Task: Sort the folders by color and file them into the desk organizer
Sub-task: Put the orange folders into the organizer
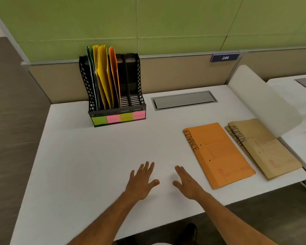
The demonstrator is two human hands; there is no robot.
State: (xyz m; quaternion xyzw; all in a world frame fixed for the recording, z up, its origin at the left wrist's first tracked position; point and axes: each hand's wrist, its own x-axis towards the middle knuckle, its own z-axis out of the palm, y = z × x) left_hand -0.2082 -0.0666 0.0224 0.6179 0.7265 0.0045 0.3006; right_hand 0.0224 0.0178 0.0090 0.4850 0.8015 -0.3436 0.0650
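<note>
Head view: both hands flat and empty on the desk, folders part filed

The left hand (142,181) and right hand (187,183) lie side by side on the white desk (95,156), fingers straight, gripping nothing. The black desk organizer (113,96) stands at the back left, its left slots holding green, yellow and orange folders upright, its two right slots empty, likely for what remains. The orange FINANCE folder (219,154) lies flat just right of the right hand, within easy reach; the tan ADMIN folders (265,147) are stacked beside it, further right
</note>
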